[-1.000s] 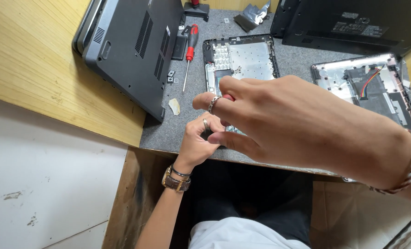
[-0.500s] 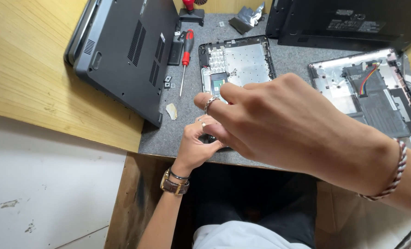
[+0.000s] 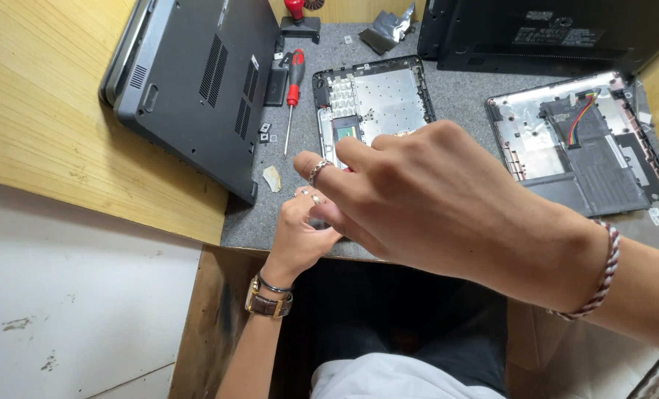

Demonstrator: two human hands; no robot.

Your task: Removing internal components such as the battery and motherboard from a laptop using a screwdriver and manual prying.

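Hands meet at the near edge of the grey surface (image 3: pixel 447 96). Left hand (image 3: pixel 300 233) curls, right hand (image 3: pixel 418 196) arches over it, fingers bent; any grasp is hidden. Nearest, just beyond, lies the open laptop shell (image 3: pixel 377 96): thin, likely light and fragile; hold by its rim. Screwdriver (image 3: pixel 294 89) lies left.

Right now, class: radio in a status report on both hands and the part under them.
Left hand and right hand together at mat edge. Held item hidden. Opened laptop base just beyond. Red screwdriver untouched.
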